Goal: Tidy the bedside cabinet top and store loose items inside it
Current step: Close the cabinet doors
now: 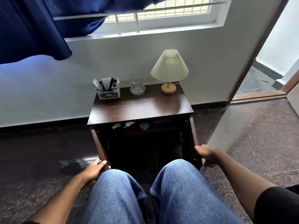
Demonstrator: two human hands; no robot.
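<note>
A dark wooden bedside cabinet (140,105) stands against the white wall. Both of its doors are swung open toward me. My left hand (94,169) grips the edge of the left door (100,147). My right hand (206,155) grips the edge of the right door (195,139). On the top stand a grey organiser (108,92) with pens and cards, a clear glass (137,85) and a small lamp (169,70) with a pleated cream shade. Small white and clear items (129,125) lie on the inner shelf. The space below them is too dark to see.
My knees in blue jeans (145,191) sit right in front of the open cabinet. A blue curtain (32,29) hangs at the upper left under a barred window (161,12). An open doorway (267,70) lies to the right. The floor is dark speckled stone.
</note>
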